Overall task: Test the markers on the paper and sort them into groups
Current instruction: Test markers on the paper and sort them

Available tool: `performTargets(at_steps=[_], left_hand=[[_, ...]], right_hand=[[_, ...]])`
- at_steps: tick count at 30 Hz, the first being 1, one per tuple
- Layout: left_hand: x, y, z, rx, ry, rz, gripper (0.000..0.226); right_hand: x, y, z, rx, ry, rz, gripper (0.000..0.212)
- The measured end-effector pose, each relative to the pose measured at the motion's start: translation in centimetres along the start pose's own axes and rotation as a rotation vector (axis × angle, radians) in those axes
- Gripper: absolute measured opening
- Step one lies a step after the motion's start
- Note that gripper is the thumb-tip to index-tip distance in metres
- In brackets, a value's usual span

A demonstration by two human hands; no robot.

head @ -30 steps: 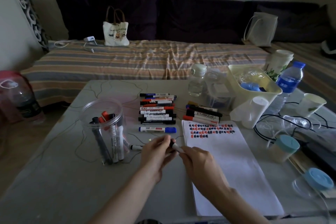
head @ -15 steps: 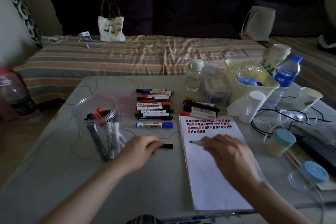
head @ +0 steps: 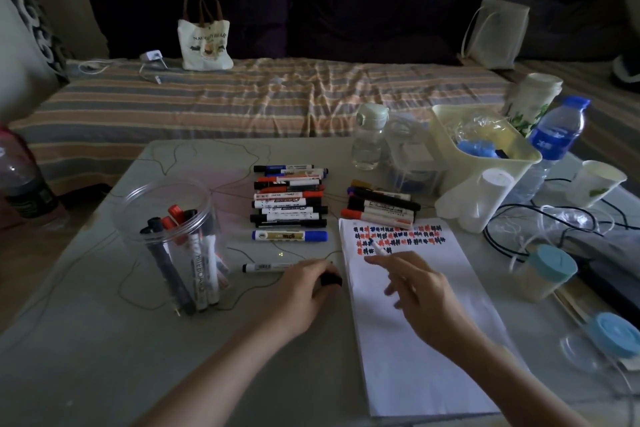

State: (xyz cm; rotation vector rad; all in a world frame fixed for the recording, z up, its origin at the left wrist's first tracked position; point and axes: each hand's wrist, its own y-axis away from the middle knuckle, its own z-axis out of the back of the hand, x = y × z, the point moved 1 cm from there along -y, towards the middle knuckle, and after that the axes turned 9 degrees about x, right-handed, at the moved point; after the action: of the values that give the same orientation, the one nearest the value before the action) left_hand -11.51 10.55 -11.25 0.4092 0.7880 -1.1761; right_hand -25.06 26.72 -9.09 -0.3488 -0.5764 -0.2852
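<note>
Head view: the right hand point(head: 426, 291), which half a second ago hovered lower on the paper point(head: 415, 340), now pinches the uncapped marker point(head: 378, 248) with its tip at the rows of test marks, so testing has begun. Left hand point(head: 304, 288) grips the black cap point(head: 330, 279) on the counter point(head: 86, 357). Beyond lie sorted markers point(head: 289, 199).

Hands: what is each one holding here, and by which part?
Right hand holds an uncapped marker by its barrel, tip on the paper. Left hand pinches the black cap at the fingertips.
</note>
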Motion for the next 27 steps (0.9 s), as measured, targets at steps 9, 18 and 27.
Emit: performTargets(at_steps=[9, 18, 27], left_hand=[[1.9, -4.0, -2.3, -0.033, -0.138, -0.099, 0.023], [2.5, -4.5, -2.5, -0.085, -0.170, -0.145, 0.032], [2.6, -4.4, -2.5, -0.112, -0.173, -0.124, 0.029]], right_hand=[[-4.1, -1.4, 2.9, -0.265, -1.312, -0.408, 0.030], [-7.3, -4.4, 1.6, -0.307, -0.407, -0.470, 0.022], [-8.4, -4.2, -0.6, -0.343, -0.311, -0.430, 0.016]])
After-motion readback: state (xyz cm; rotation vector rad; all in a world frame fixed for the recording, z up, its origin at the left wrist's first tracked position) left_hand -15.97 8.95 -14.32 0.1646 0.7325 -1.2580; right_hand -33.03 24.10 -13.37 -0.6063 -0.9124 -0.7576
